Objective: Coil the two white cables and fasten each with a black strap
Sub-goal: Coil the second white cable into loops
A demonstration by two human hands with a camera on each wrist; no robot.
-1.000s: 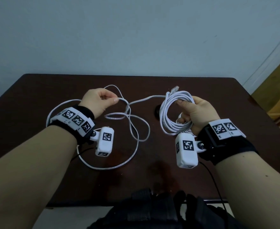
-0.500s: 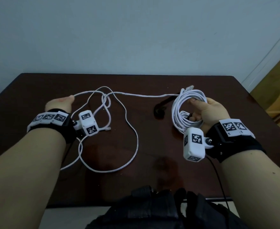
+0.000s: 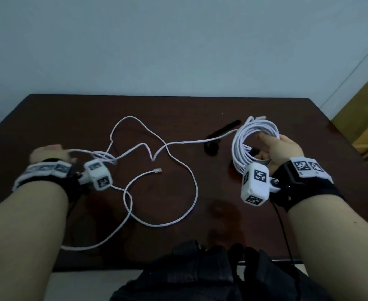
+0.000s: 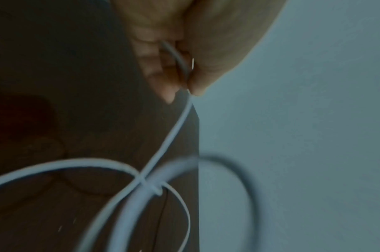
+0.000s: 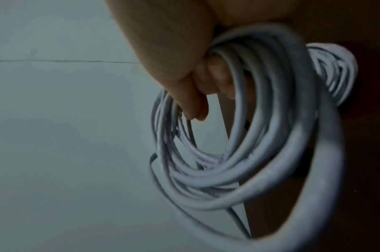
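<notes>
From the head view we see our right hand [image 3: 284, 152] at the right of the dark worktop [image 3: 70, 118], fingers curled through a coil of white cable [image 3: 242, 146] and holding it up. A single strand leaves the coil and runs left across the worktop, over a black strap [image 3: 217, 137] that lies just left of the coil. Our left hand [image 3: 48, 154] sits at the left edge, blurred, fingers closed on that strand. The loose cable [image 3: 191, 183] sprawls between our hands in wide loops, and one plug end [image 3: 157, 170] lies free near the middle. Whether these loops belong to one cable or two we cannot tell.

From the left wrist view, our left hand [image 4: 174, 56] pinches the white cable [image 4: 169, 136] between thumb and fingers [image 4: 167, 92]; below the pinch the strand drops to where blurred loops cross above the worktop [image 4: 55, 119].

From the right wrist view, our right hand [image 5: 174, 51] grips the coil [image 5: 260, 136], the fingers [image 5: 217, 76] curled inside its many turns and the thumb against the outside. The worktop [image 5: 368, 153] shows behind the coil.
</notes>
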